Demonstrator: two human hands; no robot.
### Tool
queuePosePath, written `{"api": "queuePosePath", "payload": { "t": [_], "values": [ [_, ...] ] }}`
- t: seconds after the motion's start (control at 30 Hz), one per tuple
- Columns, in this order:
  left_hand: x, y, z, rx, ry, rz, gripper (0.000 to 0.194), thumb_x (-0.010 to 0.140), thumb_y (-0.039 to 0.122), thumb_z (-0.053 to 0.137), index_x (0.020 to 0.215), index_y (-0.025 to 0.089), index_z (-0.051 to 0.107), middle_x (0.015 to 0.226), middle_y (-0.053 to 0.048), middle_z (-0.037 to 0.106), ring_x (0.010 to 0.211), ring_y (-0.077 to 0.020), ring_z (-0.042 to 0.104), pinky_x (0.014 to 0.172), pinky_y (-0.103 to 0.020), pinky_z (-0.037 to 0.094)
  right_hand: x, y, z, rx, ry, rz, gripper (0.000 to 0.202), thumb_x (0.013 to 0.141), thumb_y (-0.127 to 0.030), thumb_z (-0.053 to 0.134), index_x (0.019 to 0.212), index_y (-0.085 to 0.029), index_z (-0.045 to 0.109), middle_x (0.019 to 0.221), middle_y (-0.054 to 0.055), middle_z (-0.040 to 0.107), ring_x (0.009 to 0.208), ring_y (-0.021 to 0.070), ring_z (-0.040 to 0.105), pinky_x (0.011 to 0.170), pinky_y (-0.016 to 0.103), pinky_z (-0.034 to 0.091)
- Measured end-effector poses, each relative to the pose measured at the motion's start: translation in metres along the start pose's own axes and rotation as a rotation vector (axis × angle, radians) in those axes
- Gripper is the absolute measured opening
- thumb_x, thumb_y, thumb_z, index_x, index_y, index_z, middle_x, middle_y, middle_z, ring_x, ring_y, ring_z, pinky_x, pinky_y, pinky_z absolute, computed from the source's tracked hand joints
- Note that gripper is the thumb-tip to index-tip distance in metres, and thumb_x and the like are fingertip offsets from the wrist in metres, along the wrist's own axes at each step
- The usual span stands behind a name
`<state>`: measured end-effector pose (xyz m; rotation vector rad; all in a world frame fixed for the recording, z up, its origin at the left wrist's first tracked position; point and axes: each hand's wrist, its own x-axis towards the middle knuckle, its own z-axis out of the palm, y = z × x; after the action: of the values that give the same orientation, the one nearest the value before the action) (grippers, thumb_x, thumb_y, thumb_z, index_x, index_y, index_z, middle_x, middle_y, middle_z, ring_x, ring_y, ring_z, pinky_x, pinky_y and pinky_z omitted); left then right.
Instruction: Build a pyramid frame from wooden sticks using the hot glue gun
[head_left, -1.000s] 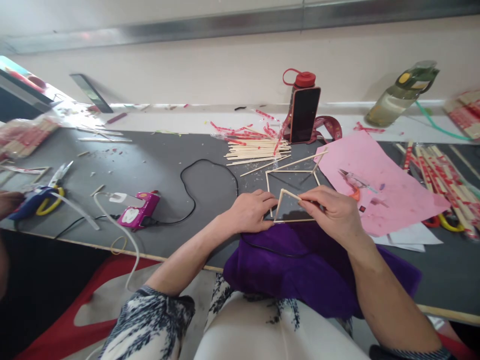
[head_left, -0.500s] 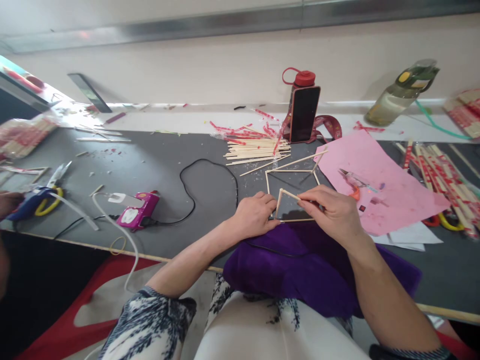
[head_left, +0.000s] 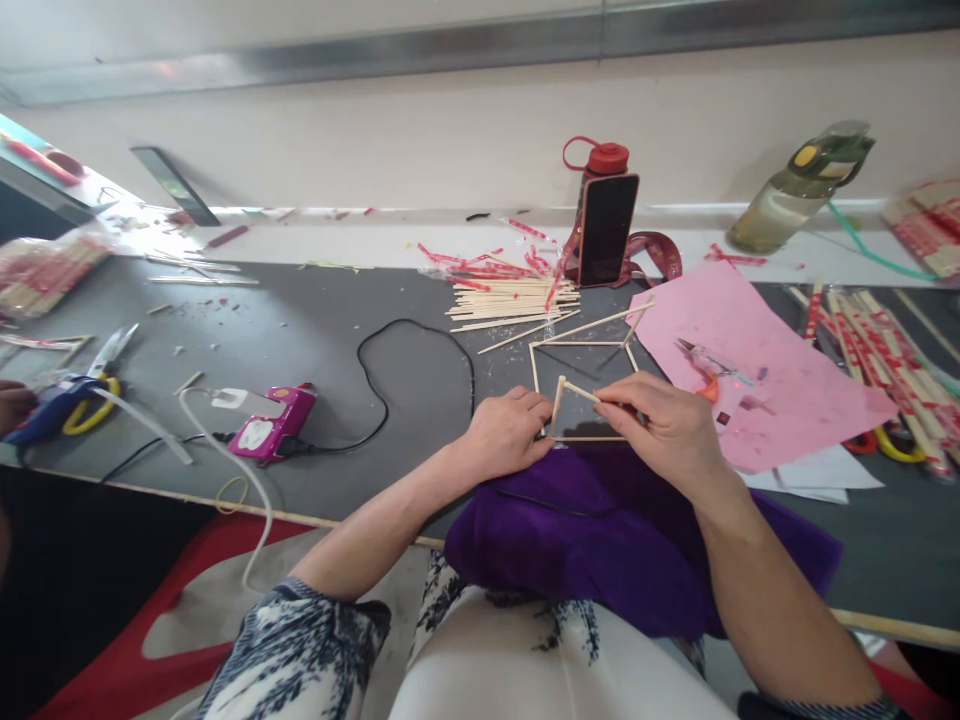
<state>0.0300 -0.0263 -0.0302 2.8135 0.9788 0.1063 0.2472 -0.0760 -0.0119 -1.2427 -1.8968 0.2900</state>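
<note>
**Stick frame held between two bare hands**

At center, with thumb and fingertips narrowed about the foot of a short upright stick (head_left: 557, 408): left hand (head_left: 510, 432). Opposite, with thumb and fingers pinched on a slanting stick (head_left: 581, 392), joined to the upright stick at its top: right hand (head_left: 664, 420). Between and beyond both hands, on the grey table (head_left: 420, 370): stick frame (head_left: 589, 343). Just in front, partly under the right forearm: purple cloth (head_left: 555, 560). Behind the frame: pile of bare sticks (head_left: 517, 302), with red-and-white wrappers (head_left: 487, 267) beside and over it. Farther back: phone (head_left: 609, 230), upright against a red-capped bottle (head_left: 607, 158). To the right: pink sheet (head_left: 787, 400) under orange-handled pliers (head_left: 709, 372), then wrapped sticks (head_left: 885, 360); behind these, a tilted green-topped bottle (head_left: 787, 205). To the left: black cord (head_left: 386, 400), pink-purple device (head_left: 274, 425) and, near another person's hand (head_left: 13, 408), yellow-handled scissors (head_left: 94, 403).
</note>
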Motion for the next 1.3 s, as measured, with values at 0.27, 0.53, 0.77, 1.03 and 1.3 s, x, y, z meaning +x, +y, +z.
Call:
{"api": "queuePosePath", "payload": {
  "t": [0.27, 0.53, 0.77, 1.03, 1.3],
  "values": [
    [-0.003, -0.023, -0.015, -0.165, -0.015, 0.059, 0.038, 0.087, 0.022, 0.047, 0.124, 0.024, 0.056, 0.131, -0.002, 0.058, 0.114, -0.0164, 0.058, 0.089, -0.026, 0.05, 0.0, -0.001, 0.0, 0.007, -0.011, 0.013, 0.012, 0.088, -0.02, 0.058, 0.093, -0.023, 0.069, 0.086, 0.003, 0.071, 0.075, 0.0137, 0.066, 0.065, 0.025, 0.051],
    [0.004, -0.025, -0.009, -0.079, -0.051, 0.136, 0.033, 0.088, 0.025, 0.048, 0.118, 0.025, 0.062, 0.126, -0.003, 0.06, 0.113, -0.0193, 0.056, 0.093, -0.03, 0.048, 0.0, -0.002, 0.001, 0.009, -0.005, 0.01, 0.011, 0.087, -0.019, 0.059, 0.093, -0.022, 0.068, 0.085, 0.002, 0.07, 0.076, 0.0132, 0.066, 0.066, 0.025, 0.05],
    [0.002, -0.02, -0.006, -0.126, -0.059, 0.146, 0.036, 0.083, 0.027, 0.056, 0.117, 0.019, 0.062, 0.123, -0.008, 0.061, 0.112, -0.0218, 0.056, 0.096, -0.034, 0.047, 0.0, -0.001, 0.0, -0.007, -0.009, -0.001, 0.011, 0.087, -0.019, 0.058, 0.092, -0.023, 0.068, 0.085, 0.003, 0.071, 0.075, 0.0135, 0.066, 0.065, 0.025, 0.05],
    [0.002, -0.014, 0.0, -0.178, -0.03, 0.108, 0.036, 0.082, 0.031, 0.061, 0.115, 0.018, 0.062, 0.118, -0.009, 0.063, 0.11, -0.0221, 0.056, 0.094, -0.035, 0.047, 0.001, -0.002, 0.0, -0.006, 0.001, 0.002, 0.012, 0.087, -0.02, 0.058, 0.092, -0.023, 0.069, 0.085, 0.003, 0.071, 0.075, 0.0136, 0.066, 0.064, 0.025, 0.05],
    [0.002, -0.012, 0.002, -0.186, -0.019, 0.107, 0.026, 0.084, 0.032, 0.059, 0.105, 0.018, 0.067, 0.114, -0.008, 0.064, 0.109, -0.0207, 0.056, 0.096, -0.034, 0.046, 0.001, -0.002, 0.0, -0.019, -0.003, 0.003, 0.011, 0.088, -0.02, 0.058, 0.091, -0.022, 0.068, 0.084, 0.003, 0.071, 0.074, 0.0131, 0.066, 0.063, 0.024, 0.049]
  ]
}}
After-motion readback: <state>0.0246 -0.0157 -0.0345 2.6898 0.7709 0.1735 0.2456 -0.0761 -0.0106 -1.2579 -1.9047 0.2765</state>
